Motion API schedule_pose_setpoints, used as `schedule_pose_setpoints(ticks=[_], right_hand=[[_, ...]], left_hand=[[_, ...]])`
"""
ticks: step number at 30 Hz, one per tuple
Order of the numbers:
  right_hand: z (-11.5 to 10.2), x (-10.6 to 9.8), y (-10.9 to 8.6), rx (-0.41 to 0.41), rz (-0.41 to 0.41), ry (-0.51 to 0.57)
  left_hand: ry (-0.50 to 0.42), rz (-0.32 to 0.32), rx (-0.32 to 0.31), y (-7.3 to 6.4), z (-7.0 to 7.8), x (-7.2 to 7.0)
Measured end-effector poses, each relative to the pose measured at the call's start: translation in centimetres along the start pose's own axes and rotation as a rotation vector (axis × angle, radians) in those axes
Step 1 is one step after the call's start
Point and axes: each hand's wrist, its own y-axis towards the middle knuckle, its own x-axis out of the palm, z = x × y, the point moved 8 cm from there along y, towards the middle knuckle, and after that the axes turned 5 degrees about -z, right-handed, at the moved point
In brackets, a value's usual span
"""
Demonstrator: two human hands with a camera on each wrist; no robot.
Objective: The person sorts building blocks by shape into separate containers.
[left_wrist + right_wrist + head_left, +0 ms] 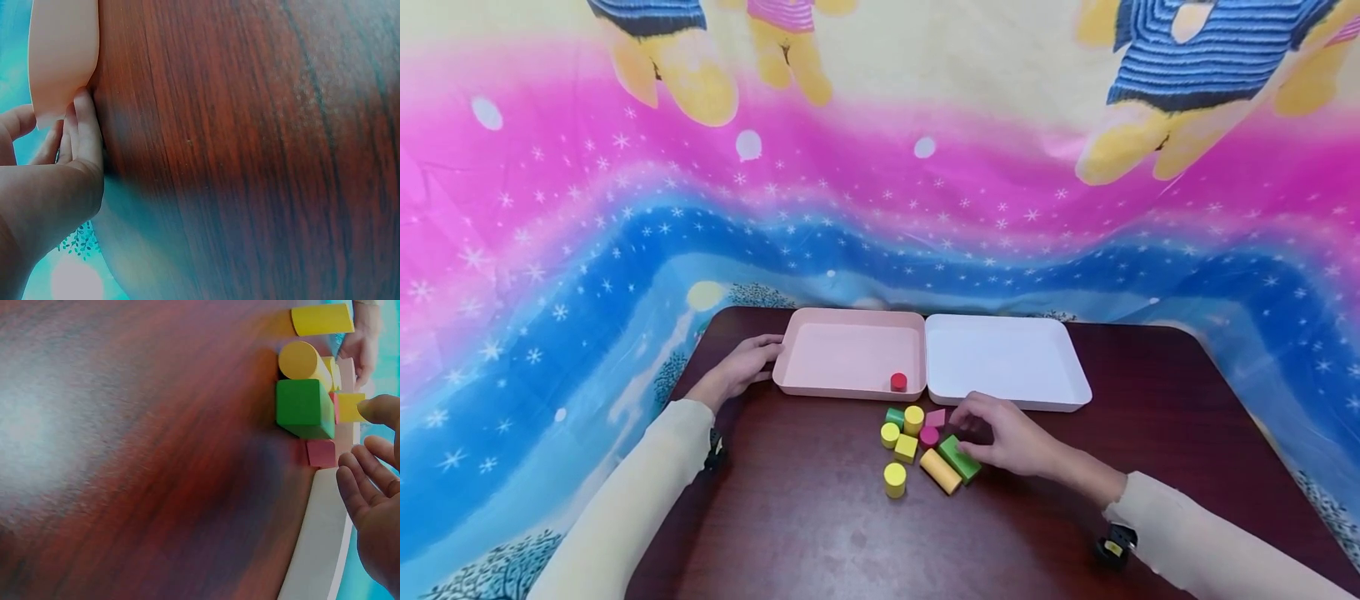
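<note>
My left hand (747, 367) is at the left end of the pink tray (842, 350), its fingertips on the rim and outer wall. In the left wrist view its fingers lie against the tray's corner. Over the right side of the block cluster hovers my right hand (1007, 433), thumb and fingers apart with nothing between them. Its thumb comes near the long green block (960, 459). Beside that lie an orange-yellow cylinder (940, 472), a magenta round block (929, 437) and a pink block (936, 418). A red round block (898, 382) sits inside the pink tray.
The white tray (1007, 358) adjoins the pink tray on the right. Several more blocks stand in front, among them a yellow cube (906, 449), a small green block (895, 417) and a yellow cylinder (895, 481) nearest me. A patterned cloth (880, 192) hangs behind the table.
</note>
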Motion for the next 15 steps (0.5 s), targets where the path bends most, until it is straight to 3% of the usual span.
schedule_pose_setpoints(ticks=[9, 15], right_hand=[[0.27, 0.64, -0.68, -0.018, 0.036, -0.024], [0.73, 1.07, -0.84, -0.004, 0.017, 0.0]], left_hand=[[-0.01, -0.002, -0.001, 0.14, -0.07, 0.01], [-0.011, -0.001, 0.0, 0.08, -0.04, -0.08]])
